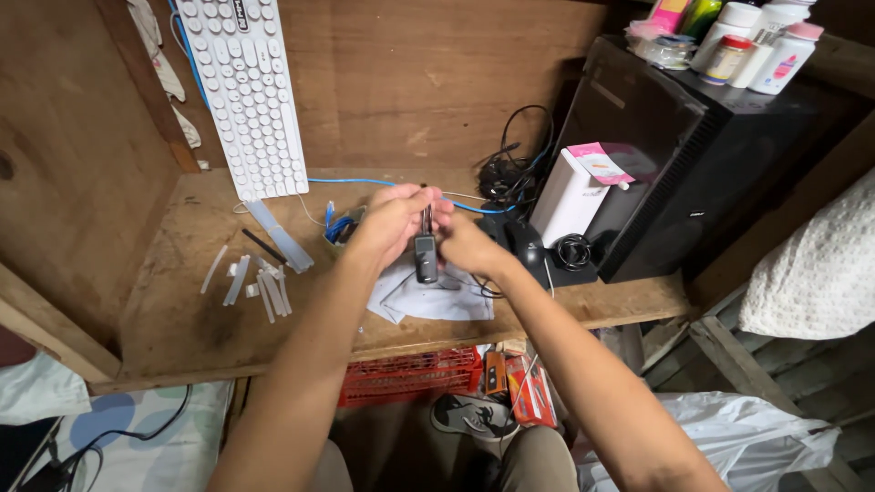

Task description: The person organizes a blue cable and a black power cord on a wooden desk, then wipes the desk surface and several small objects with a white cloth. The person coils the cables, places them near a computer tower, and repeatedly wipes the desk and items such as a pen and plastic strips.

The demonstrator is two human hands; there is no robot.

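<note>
Head view: a rough wooden desk (182,319) is spread across the middle of the frame, with a black computer tower (674,164) seen at upper right and a white keyboard (246,91) propped at upper left. At centre, a crumpled white cloth (428,296) is laid. Above it, a small dark grey key-fob-like device (426,255) is gripped by the left hand (392,223) and right hand (465,241), both closed around it.
</note>
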